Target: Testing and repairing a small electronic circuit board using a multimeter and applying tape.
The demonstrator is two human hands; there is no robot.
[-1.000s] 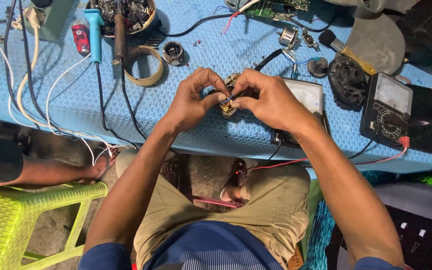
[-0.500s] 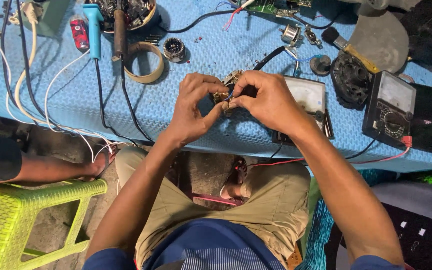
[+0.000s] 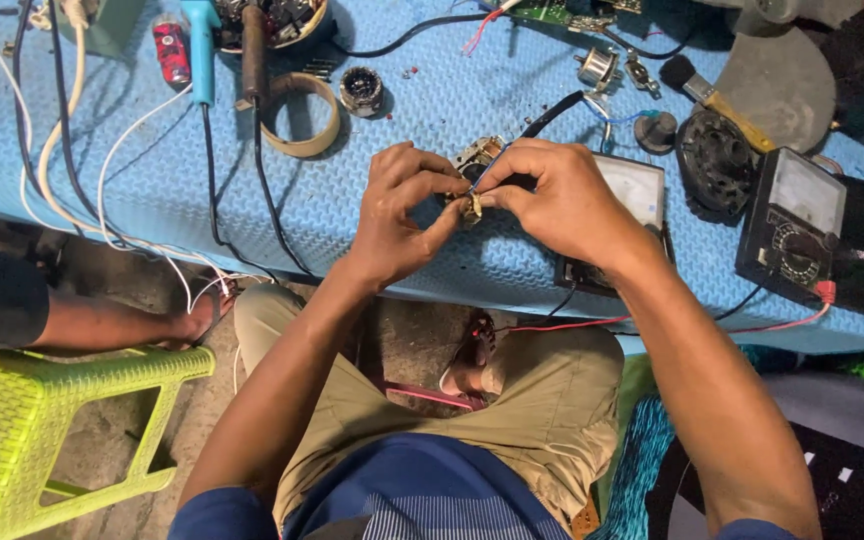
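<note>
1. Since a second ago, my hands sit higher over the blue textured bench mat [image 3: 432, 240]; the work stays pinched between them, so the fine handling continues.
2. My left hand [image 3: 397, 215] grips the small brass-coloured metal part [image 3: 472, 205] with thumb and fingertips closed.
3. My right hand [image 3: 562, 195] pinches its other side, fingers curled tight, above the grey analogue meter [image 3: 637, 190].
</note>
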